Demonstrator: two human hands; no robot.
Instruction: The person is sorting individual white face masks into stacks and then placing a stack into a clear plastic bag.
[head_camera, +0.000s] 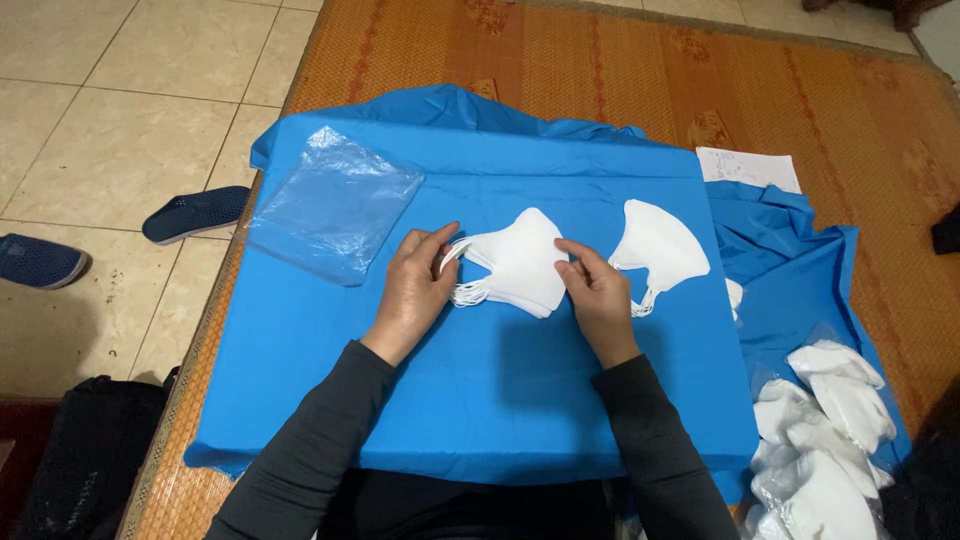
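While the blue cloth (480, 400) spreads wide under your work, you look to be squaring up a small stack of white masks (520, 262) at its middle. Your left hand (412, 290) pinches the ear loops at the stack's left edge, fingers nearly closed; your right hand (597, 290) presses its right edge, fingertips curled onto it. Next, judge the edges flush before letting go. A single mask (658, 243) lies just right, a clear plastic bag (335, 205) to the left.
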